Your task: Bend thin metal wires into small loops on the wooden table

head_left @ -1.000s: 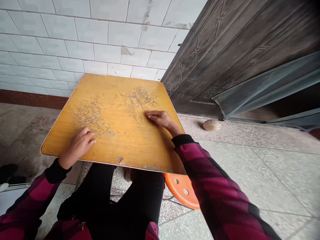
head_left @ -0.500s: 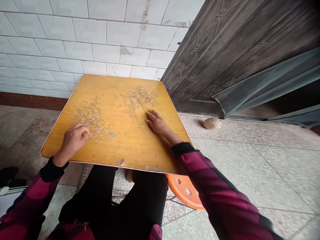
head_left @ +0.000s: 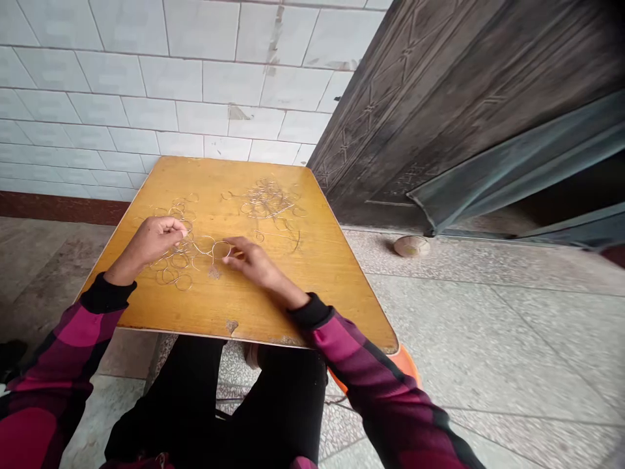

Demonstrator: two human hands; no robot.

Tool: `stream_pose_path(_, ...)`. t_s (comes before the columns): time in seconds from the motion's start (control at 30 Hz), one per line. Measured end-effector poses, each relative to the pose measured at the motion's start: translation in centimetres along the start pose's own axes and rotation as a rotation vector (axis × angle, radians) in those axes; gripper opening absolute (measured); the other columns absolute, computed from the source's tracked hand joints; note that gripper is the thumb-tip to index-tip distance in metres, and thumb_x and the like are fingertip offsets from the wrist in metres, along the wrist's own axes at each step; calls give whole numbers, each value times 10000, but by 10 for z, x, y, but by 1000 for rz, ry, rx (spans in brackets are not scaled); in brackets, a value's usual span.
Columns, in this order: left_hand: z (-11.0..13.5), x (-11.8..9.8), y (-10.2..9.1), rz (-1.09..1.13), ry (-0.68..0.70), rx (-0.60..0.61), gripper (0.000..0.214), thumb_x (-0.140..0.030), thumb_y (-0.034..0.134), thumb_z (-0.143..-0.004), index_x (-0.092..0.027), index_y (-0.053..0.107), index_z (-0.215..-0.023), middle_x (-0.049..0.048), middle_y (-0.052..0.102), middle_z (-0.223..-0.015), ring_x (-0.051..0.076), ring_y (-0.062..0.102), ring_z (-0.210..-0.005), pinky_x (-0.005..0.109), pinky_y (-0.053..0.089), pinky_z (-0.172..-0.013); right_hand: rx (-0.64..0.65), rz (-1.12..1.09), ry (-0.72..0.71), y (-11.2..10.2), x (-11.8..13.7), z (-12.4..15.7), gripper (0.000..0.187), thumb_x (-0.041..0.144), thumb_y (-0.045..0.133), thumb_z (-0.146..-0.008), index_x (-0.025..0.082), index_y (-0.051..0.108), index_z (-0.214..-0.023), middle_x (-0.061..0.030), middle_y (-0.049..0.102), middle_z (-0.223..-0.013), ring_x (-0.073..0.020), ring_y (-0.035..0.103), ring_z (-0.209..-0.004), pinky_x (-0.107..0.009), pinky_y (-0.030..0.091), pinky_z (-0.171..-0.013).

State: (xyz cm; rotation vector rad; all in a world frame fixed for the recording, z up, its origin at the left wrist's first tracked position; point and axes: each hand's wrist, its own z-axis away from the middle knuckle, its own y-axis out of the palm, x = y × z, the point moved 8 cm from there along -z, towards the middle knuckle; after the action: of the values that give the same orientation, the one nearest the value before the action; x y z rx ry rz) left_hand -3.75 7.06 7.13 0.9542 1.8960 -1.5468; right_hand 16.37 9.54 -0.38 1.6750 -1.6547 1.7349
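My left hand [head_left: 157, 238] is closed in a pinch on a thin looped wire [head_left: 202, 253], above the left heap of wire loops [head_left: 168, 275]. The wire stretches rightward and has rounded loops along it. Its right-hand loop lies at the fingertips of my right hand [head_left: 251, 260], whose thumb and fingers curve around the loop's edge. Their exact contact is hard to make out. Farther back on the yellow wooden table [head_left: 293, 299] is a second tangle of looped wires [head_left: 268, 198].
White wall tiles [head_left: 205, 85] rise behind the table. To the right are a dark carved door [head_left: 390, 130] and a grey-green curtain [head_left: 488, 176]. A roundish stone-like object [head_left: 411, 245] lies on the floor. An orange stool [head_left: 404, 366] shows partly under the table's right corner.
My right hand has moved left from beside the far wire tangle to the looped wire. My left hand has risen slightly and moved right, drawing that wire from the left heap.
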Motion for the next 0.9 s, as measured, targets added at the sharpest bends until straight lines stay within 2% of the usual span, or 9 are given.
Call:
stream_pose_path(0.07, -7, -10, 11, 2, 48, 31, 155, -279, 583, -748, -156, 640, -674, -27, 560, -553, 92, 466, -498, 213, 337, -480, 25, -204, 54, 17, 5, -5, 485, 396, 682, -795, 174, 586, -1216, -101, 642, -1122, -133, 627, -726, -282, 524, -650)
stream_pose_path(0.17, -15, -19, 28, 6, 107, 74, 155, -275, 580, -747, -156, 639, -665, -31, 551, -540, 91, 460, -490, 214, 334, -471, 25, -517, 199, 28, -3, -8, 382, 435, 664, -798, 166, 630, -1068, -21, 655, -863, -71, 536, -547, -209, 433, -489)
stream_pose_path(0.23, -19, -20, 36, 19, 114, 81, 153, -273, 581, -739, -156, 634, -656, -37, 537, -520, 88, 442, -470, 214, 326, -459, 39, -682, 280, 32, -10, -5, 361, 422, 712, -751, 164, 635, -991, 14, 630, -748, -61, 515, -512, -188, 398, -454)
stream_pose_path(0.33, -22, -16, 39, 50, 112, 30, 136, -259, 588, -721, -155, 635, -647, -34, 553, -532, 87, 447, -482, 214, 335, -468, 75, -836, 358, 36, -17, 1, 376, 373, 783, -677, 163, 632, -949, 12, 658, -751, -58, 543, -537, -176, 416, -471)
stream_pose_path(0.5, -19, 2, 39, 181, 38, -85, 114, -248, 596, -738, -157, 633, -681, -45, 499, -516, 73, 409, -457, 198, 299, -426, 80, -912, 405, 39, -16, 5, 374, 457, 726, -744, 167, 630, -959, -12, 687, -814, -57, 572, -564, -175, 444, -487)
stream_pose_path(0.6, -15, 13, 45, 322, -51, -89, 102, -248, 595, -750, -158, 619, -708, -58, 450, -486, 62, 373, -405, 188, 260, -376, 63, -868, 384, 38, -14, 4, 424, 449, 770, -696, 173, 622, -982, 4, 681, -794, -53, 563, -546, -172, 433, -475)
stream_pose_path(0.67, -13, 16, 48, 378, -83, -90, 97, -248, 600, -747, -159, 610, -710, -57, 451, -489, 58, 370, -392, 183, 256, -359, 40, -817, 372, 37, -15, 4, 398, 429, 792, -667, 165, 625, -913, 21, 662, -726, -48, 543, -520, -170, 418, -469)
stream_pose_path(0.77, -11, 17, 50, 398, -87, -104, 89, -241, 607, -739, -159, 610, -705, -56, 456, -493, 54, 373, -389, 174, 261, -352, -3, -760, 368, 35, -18, 4, 354, 482, 730, -718, 152, 606, -749, 26, 629, -643, -42, 520, -491, -176, 407, -470)
stream_pose_path(0.9, -11, 19, 46, 438, -93, -156, 72, -226, 618, -716, -157, 614, -695, -59, 450, -480, 48, 368, -381, 167, 254, -349, -27, -731, 367, 32, -20, 6, 369, 513, 691, -745, 153, 617, -759, 44, 587, -581, -46, 501, -473, -186, 397, -470)
